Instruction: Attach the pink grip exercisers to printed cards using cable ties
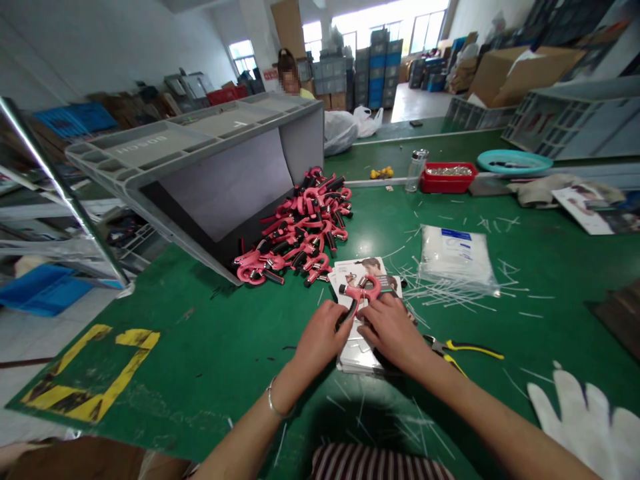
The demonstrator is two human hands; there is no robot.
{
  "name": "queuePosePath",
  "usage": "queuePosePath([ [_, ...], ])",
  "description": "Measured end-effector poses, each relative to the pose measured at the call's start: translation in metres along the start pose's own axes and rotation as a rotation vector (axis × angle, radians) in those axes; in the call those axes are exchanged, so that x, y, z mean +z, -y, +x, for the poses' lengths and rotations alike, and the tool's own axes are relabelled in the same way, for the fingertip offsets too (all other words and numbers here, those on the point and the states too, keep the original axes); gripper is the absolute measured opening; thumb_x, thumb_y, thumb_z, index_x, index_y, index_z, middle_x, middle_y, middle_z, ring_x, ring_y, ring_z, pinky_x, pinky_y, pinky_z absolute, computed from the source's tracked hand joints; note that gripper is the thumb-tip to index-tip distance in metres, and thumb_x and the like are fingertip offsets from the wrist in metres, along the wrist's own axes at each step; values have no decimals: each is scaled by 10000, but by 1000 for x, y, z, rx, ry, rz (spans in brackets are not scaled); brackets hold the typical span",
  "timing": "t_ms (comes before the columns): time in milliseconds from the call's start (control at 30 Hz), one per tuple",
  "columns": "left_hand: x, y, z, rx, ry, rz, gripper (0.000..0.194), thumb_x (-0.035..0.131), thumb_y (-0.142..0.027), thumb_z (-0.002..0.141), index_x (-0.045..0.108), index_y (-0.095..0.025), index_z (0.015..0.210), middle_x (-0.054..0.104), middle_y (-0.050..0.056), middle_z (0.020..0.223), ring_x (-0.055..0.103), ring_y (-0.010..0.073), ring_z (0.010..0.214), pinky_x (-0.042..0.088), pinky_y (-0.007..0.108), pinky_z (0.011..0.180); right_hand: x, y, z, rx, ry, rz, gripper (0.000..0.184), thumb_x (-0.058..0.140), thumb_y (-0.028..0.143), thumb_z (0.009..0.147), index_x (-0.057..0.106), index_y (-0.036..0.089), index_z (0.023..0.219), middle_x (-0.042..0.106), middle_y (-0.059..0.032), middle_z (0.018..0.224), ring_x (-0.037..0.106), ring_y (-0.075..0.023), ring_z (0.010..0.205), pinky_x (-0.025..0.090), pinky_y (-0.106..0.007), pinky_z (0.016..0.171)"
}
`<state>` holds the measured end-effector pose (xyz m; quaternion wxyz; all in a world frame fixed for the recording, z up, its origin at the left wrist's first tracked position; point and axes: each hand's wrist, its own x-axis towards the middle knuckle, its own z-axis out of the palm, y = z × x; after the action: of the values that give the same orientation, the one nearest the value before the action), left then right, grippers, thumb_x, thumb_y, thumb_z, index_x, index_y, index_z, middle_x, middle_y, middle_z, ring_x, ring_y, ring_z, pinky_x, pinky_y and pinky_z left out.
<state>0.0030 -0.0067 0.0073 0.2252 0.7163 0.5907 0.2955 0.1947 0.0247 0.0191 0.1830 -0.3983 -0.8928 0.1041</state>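
Note:
A pink and black hand gripper (361, 293) lies on a stack of printed cards (361, 270) on the green table (210, 340). My left hand (320, 337) is closed round its black left handle. My right hand (393, 330) presses down on its right side and on the cards, fingers curled. Behind the cards lies a pile of several more pink and black hand grippers (300, 230), spilling from a tipped grey crate (200, 153).
A packet of clear bags (456, 257) and scattered white cable ties (450, 290) lie right of the cards. Yellow-handled pliers (465, 348) sit beside my right wrist. A white glove (590, 420) is at the lower right. A red tray (447, 177), a jar (416, 170) and a person sit further back.

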Motion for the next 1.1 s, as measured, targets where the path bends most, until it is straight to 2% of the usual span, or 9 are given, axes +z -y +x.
queuePosePath([
  [133,-18,12,-7,-112,22,-205,230,641,-327,864,663,-200,1054,627,46,938,614,167,768,505,298,721,0,8,7,22,29,-126,72,592,217,860,648,198,899,656,-169,948,511,-349,931,391,-473,766],
  [233,-22,14,-6,-70,0,-289,143,583,-265,903,695,-208,973,642,30,881,621,163,793,492,282,737,3,9,10,61,56,-166,96,561,182,863,657,182,864,652,-195,893,519,-362,900,388,-483,746],
  [367,-9,6,2,89,-36,-260,127,596,-203,899,713,-216,946,646,35,903,606,172,893,473,290,828,-3,5,7,38,38,-94,94,574,190,867,664,204,888,657,-169,951,523,-344,934,403,-463,778],
  [533,8,-3,4,127,-14,-197,121,591,-155,891,704,-198,880,631,39,907,595,172,891,469,291,826,-28,4,-7,-1,-51,-102,96,579,186,894,654,185,952,621,-149,1166,514,-318,1042,400,-477,894],
  [633,13,-6,3,133,1,-256,104,607,-161,888,707,-191,894,667,35,877,611,167,860,468,278,804,-31,-2,-11,-16,8,73,68,560,180,920,623,172,896,661,-100,1028,572,-247,955,440,-399,870],
  [700,15,-9,5,139,-7,-292,106,617,-172,887,717,-195,915,687,38,888,624,166,864,469,274,809,-25,-9,-10,45,46,230,71,564,184,924,611,176,872,667,-59,910,603,-206,873,464,-338,811],
  [800,18,-14,12,112,-27,-323,115,627,-184,880,732,-205,920,700,39,897,634,169,866,472,269,800,-16,-20,-5,134,34,367,62,579,207,926,635,184,910,683,-42,922,626,-196,890,467,-319,812],
  [933,20,-17,19,26,-31,-390,102,656,-182,851,746,-200,898,709,32,877,640,167,850,470,256,775,-14,-28,-1,156,61,422,95,589,249,932,673,206,937,704,-26,950,637,-189,877,468,-317,810],
  [1100,22,-14,16,-53,13,-512,106,677,-242,841,748,-184,894,709,39,883,640,172,850,474,261,781,-25,-26,-6,77,50,205,144,551,242,954,670,187,895,705,-59,946,615,-211,898,473,-328,809],
])
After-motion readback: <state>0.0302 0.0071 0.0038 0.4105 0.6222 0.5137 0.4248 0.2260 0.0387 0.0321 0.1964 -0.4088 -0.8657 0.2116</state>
